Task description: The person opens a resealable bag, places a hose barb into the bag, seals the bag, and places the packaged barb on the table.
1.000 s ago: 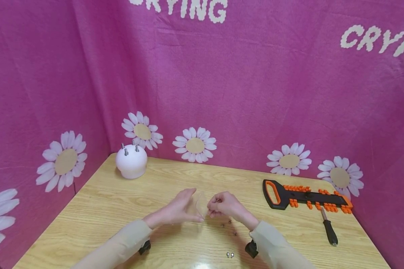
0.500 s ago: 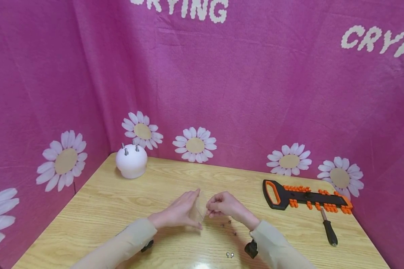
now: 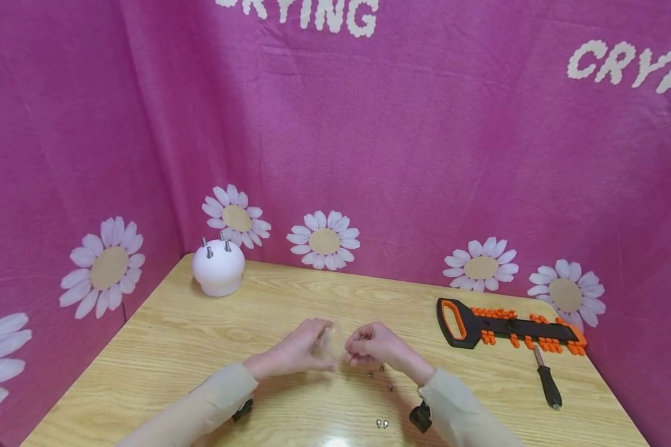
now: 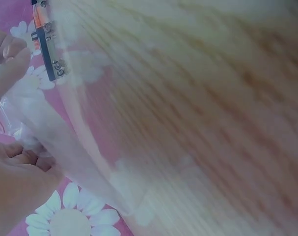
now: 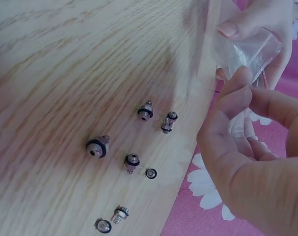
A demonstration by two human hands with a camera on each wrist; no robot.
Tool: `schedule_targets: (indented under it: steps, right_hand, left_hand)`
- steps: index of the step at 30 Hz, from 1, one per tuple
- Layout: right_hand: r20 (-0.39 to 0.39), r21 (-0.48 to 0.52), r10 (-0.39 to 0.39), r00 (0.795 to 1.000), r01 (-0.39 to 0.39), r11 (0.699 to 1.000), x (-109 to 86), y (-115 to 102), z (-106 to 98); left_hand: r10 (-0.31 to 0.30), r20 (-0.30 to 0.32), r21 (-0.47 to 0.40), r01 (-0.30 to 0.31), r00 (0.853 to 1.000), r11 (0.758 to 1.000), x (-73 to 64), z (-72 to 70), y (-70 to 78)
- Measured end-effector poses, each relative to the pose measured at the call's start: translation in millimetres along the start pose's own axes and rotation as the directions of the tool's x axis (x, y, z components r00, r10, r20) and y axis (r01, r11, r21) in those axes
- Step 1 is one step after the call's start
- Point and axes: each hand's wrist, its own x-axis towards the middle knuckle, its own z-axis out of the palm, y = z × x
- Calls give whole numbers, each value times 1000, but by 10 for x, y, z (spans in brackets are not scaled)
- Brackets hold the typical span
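A clear plastic zip bag (image 3: 328, 341), thin and crinkled, is between both hands above the middle of the table. My left hand (image 3: 296, 349) holds it from the left, fingers on the far side and thumb nearer me. On the right, my right hand (image 3: 377, 346) has its fingers curled and pinches at the bag's edge with thumb and forefinger. The bag (image 5: 252, 51) overlaps those fingertips in the right wrist view. Several small metal fittings (image 5: 145, 112) with black rings lie loose on the wood, below and beside the right hand.
A white domed object (image 3: 219, 268) with metal pins on top stands at the back left. At the right lie a black-and-orange toolholder (image 3: 509, 326) and a black-handled screwdriver (image 3: 548, 385). Magenta cloth (image 3: 324, 124) with daisies hangs behind the wooden table (image 3: 291, 285).
The left hand shifted slightly, its thumb and fingers spreading and then drawing closer together on the bag. The right hand barely moved. The fittings lie where they were.
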Motion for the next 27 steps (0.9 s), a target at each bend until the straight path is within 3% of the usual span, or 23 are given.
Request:
schedule_targets:
  steps: [13, 21, 27]
  right_hand:
    - [12, 24, 15, 1000, -15, 1000, -22, 37, 20]
    - [38, 16, 10, 999, -10, 1000, -34, 67, -11]
    - [34, -36, -22, 999, 23, 999, -48, 76, -17]
  left_hand:
    - [51, 0, 36, -51, 999, 998, -10, 24, 8]
    - [-11, -2, 1, 11, 1000, 1000, -12, 14, 10]
    - [46, -22, 73, -45, 999, 996, -40, 11, 6]
